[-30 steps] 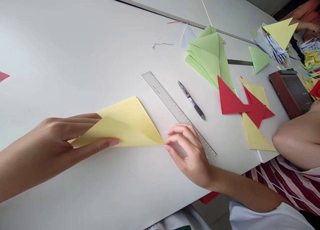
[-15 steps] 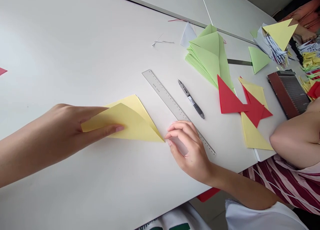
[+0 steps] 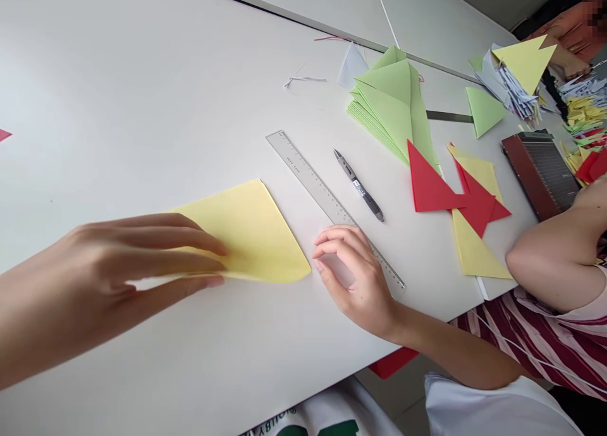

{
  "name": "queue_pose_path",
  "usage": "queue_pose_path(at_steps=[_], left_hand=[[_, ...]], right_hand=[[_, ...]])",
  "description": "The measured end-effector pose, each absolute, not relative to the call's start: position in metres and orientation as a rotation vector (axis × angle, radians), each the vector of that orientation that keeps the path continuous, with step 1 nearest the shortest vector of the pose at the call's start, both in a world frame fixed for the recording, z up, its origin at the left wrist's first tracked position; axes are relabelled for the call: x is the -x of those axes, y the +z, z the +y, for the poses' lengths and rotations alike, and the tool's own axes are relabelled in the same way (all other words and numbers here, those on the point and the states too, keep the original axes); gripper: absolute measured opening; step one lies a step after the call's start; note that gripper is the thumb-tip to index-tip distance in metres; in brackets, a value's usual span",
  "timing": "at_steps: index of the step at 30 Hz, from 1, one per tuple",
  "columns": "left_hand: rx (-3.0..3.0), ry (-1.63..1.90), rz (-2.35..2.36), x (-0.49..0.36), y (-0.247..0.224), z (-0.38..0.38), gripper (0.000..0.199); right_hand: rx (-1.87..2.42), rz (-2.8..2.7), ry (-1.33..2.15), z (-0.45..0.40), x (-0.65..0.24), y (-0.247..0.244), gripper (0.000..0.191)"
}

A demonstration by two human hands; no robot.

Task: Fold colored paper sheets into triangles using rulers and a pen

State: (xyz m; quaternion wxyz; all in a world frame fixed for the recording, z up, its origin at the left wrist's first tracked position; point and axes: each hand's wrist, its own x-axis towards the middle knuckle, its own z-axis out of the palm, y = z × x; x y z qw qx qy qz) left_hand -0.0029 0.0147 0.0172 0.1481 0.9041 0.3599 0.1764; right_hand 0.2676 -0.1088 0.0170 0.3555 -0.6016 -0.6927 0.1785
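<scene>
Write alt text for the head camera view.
A left hand presses a folded yellow paper sheet flat on a white table, while a right hand rests just beyond its pointed tip, beside a clear plastic ruler. Green paper triangles and red ones lie further off, and a co-worker's bare arm shows at the edge.

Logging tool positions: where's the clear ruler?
In the head view, the clear ruler lies angled at center, between the folded yellow paper and the pen, its lower end beside the right hand.

Papercraft workroom: white table [image 3: 142,107], paper trimmer [image 3: 540,173], coloured triangles [image 3: 427,183]
</scene>
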Motion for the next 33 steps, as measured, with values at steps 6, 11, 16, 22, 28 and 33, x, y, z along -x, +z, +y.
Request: queue_pose_path(at_steps=[6,11,16,22,28,33], left_hand=[[-2.699,0.545,0.826,0.006,0.016,-0.011,0.046],[-2.888,0.518,0.495,0.003,0.021,0.001,0.047],[-3.028,0.547,0.612,-0.001,0.022,-0.023,0.055],[-3.208,0.420,0.852,-0.018,0.030,-0.075,0.054],[-3.129,0.278,0.899,-0.053,0.034,-0.091,0.028],[-3.180,0.340,0.833,-0.046,0.031,-0.071,0.021]], right_hand=[[1.627,-1.750,0.513,-0.105,-0.271,0.026,0.017],[1.657,-1.709,0.803,-0.091,-0.275,0.034,0.016],[1.696,-1.726,0.752,-0.083,-0.273,0.034,0.012],[1.916,-1.577,0.955,-0.108,-0.257,0.043,0.022],[1.737,-1.366,1.550,-0.118,-0.236,0.048,0.021],[1.722,-1.279,1.521,-0.111,-0.231,0.035,0.019]])
